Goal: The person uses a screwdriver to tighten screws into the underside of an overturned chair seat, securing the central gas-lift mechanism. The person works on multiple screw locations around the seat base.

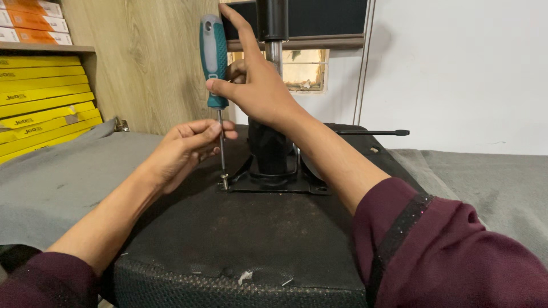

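Observation:
A teal and grey handled screwdriver (214,57) stands upright, its tip on a screw (224,182) at the near left corner of a black metal mounting plate (274,183). My right hand (257,80) grips the handle from the right, index finger pointing up. My left hand (191,144) pinches the steel shaft just above the screw. The plate sits on the black fabric underside of an upturned chair seat (240,239), with a black column and chrome gas cylinder (273,51) rising from it.
A black lever (374,133) sticks out to the right of the seat. Grey cloth (63,171) covers the surface on both sides. Yellow and orange boxes (40,97) are stacked on shelves at left, beside a wooden panel (148,63). A white wall is behind.

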